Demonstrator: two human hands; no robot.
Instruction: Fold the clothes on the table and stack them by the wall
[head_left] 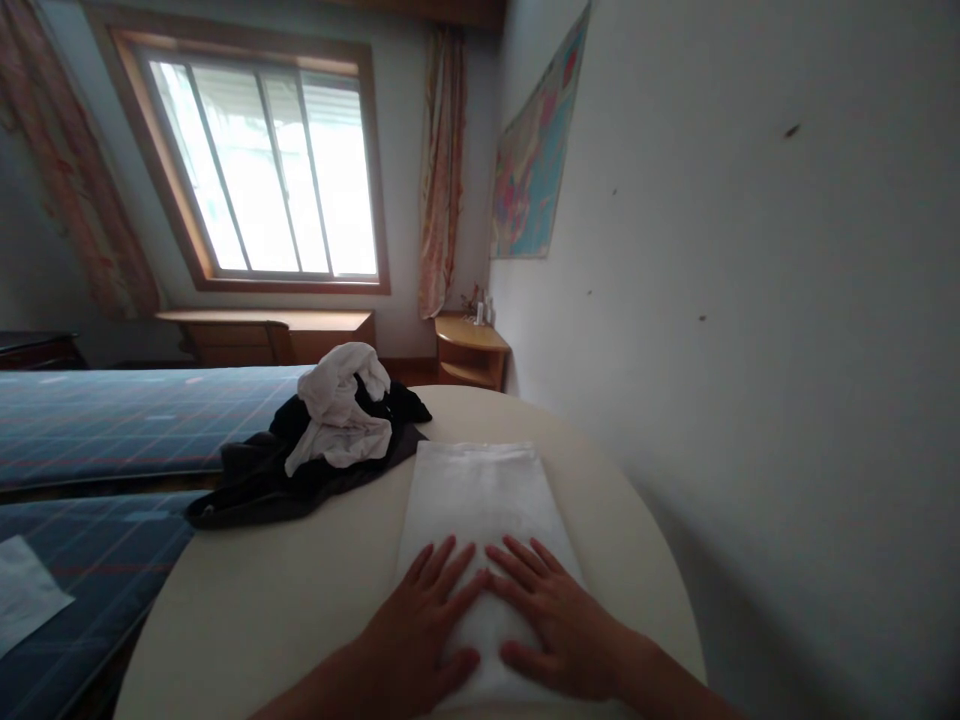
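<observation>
A folded white cloth [484, 490] lies flat and lengthwise on the round cream table [315, 600]. My left hand [420, 630] rests palm down on its near left part, fingers spread. Beside it, my right hand [559, 620] is laid flat on the near right part, its fingers also apart. The index fingertips of both hands meet or nearly meet over the middle of the cloth. Neither hand grips anything. Part of the cloth's near end is hidden under the hands.
A heap of dark clothing [255, 480] with a crumpled white garment [341, 420] on top lies at the table's far left. Blue plaid mattresses [150, 425] stand to the left. A white wall [750, 400] runs along the right. A corner shelf [472, 335] stands beyond.
</observation>
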